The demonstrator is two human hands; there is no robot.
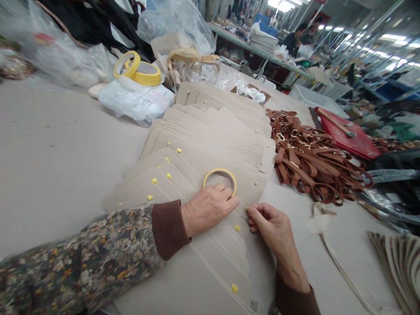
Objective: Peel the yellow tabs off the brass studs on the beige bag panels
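Note:
A long overlapping row of beige leather flaps (210, 135) lies across the table, some with small yellow tape squares, others with brass studs. My left hand (208, 208) lies on the nearest flaps, fingers curled round the edge of a thin yellow tape ring (219, 173). My right hand (271, 227) is closed in a pinch at the edge of a flap, thumb and forefinger pressed on something tiny that I cannot make out. Both forearms come in from the bottom, the left in a flowered sleeve.
A heap of brown leather straps (311, 162) with metal clasps lies right of the flaps. Two yellow tape rolls (139, 70) sit on plastic bags at the back. A red tray (348, 135) is farther right. Striped material (400, 262) lies bottom right. People work at distant benches.

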